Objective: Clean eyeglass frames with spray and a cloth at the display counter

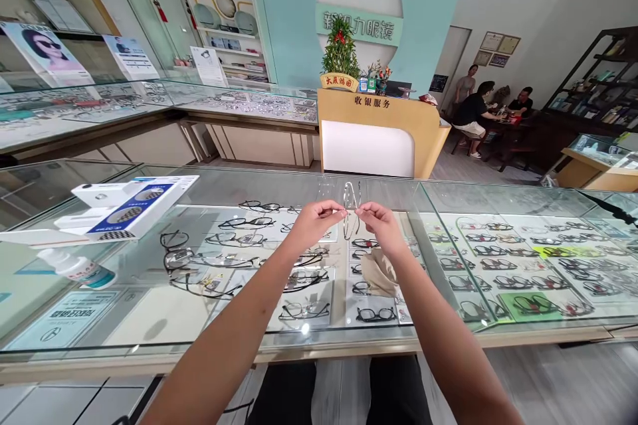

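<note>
A pair of thin-framed eyeglasses [348, 198] is held up above the glass display counter [239, 340]. My left hand [319, 219] pinches it from the left side. From the right, my right hand [379, 218] has its fingertips closed on the same frame. The lenses are seen nearly edge-on, and exactly which parts the fingers grip is too small to tell. A crumpled beige cloth [377, 273] lies below my right hand, partly covered by my forearm. Several dark-framed eyeglasses [199, 259] are to the left of my left forearm.
On the counter's left stand a white and blue box [130, 207] and a white spray bottle [78, 269] lying tilted. Rows of glasses [506, 249] fill the case on the right. Beyond are a cashier desk [366, 139] and people [476, 113] seated at a table.
</note>
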Available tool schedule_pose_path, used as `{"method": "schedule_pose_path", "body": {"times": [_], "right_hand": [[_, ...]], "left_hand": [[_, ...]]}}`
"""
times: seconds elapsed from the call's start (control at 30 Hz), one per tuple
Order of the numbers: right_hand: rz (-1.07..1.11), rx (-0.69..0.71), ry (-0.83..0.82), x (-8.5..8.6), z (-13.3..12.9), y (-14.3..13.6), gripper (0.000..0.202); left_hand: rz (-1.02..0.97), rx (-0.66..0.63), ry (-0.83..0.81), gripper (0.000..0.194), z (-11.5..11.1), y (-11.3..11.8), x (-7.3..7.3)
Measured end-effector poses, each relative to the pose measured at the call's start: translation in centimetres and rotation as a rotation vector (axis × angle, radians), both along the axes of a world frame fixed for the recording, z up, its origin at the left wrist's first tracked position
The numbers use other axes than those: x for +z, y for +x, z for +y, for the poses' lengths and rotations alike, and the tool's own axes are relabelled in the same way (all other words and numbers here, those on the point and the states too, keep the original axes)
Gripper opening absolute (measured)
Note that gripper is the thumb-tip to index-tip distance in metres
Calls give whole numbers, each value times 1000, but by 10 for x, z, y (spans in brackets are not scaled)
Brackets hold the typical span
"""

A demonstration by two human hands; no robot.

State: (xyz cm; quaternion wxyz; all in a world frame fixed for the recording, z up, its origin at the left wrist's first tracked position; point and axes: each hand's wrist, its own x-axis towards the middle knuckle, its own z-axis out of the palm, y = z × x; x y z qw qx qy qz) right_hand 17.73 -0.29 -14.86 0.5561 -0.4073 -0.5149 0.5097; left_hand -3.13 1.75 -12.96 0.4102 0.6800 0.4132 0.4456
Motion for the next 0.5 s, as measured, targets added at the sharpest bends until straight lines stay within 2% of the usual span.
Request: {"method": "schedule_pose_path", "body": {"times": [0.17, 0.37, 0.5], "right_hand": [[-24, -39, 10, -2, 2, 4, 42], [-214, -106, 108, -1, -1, 4, 46], [-309, -71, 140, -1, -3, 3, 45]], "left_hand": [[-53, -5, -67, 33, 3, -2, 0], [-72, -1, -49, 34, 3, -2, -1], [-77, 25, -19, 34, 4, -4, -2]]}}
